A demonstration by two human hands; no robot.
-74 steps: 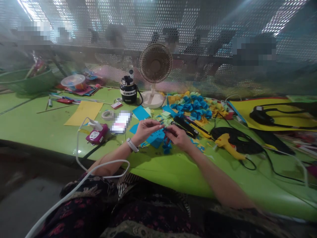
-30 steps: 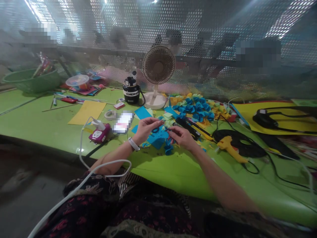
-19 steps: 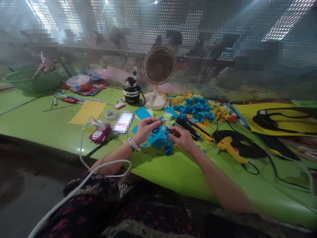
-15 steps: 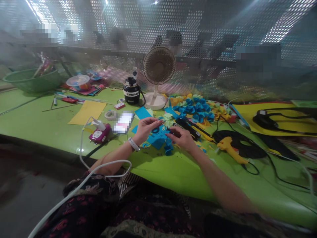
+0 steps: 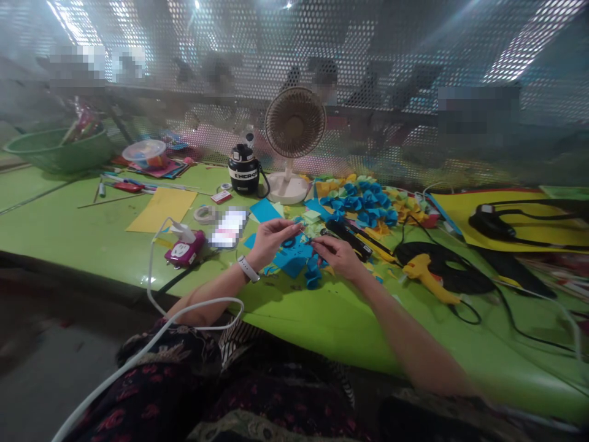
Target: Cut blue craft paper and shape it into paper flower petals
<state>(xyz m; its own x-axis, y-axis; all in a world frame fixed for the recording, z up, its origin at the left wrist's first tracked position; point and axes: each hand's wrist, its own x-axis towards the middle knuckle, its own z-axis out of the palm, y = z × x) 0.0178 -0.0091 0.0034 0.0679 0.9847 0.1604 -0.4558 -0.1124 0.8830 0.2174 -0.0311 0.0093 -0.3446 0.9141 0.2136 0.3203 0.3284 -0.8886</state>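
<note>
My left hand [image 5: 272,240], with a white band on the wrist, pinches thumb and forefinger together. Whatever lies between those fingertips is too small to name. My right hand [image 5: 339,255] is also pinched, close to a small dark bit I cannot identify. Beneath both hands lie blue paper pieces [image 5: 291,265], and a curled blue paper petal [image 5: 313,277] rests below the right fingers. Behind them is a heap of blue paper flowers [image 5: 363,201] mixed with yellow and pale green ones.
To the right lie a yellow glue gun [image 5: 430,279] and a black-and-yellow tool [image 5: 350,236]. A fan [image 5: 295,123] and a black jug [image 5: 243,172] stand at the back. Leftward are a phone [image 5: 229,228], a tape roll [image 5: 205,214], yellow paper [image 5: 162,210] and a purple power adapter [image 5: 184,250].
The fingers of my right hand have drawn together into a tighter pinch at about the same place. My left hand has hardly moved.
</note>
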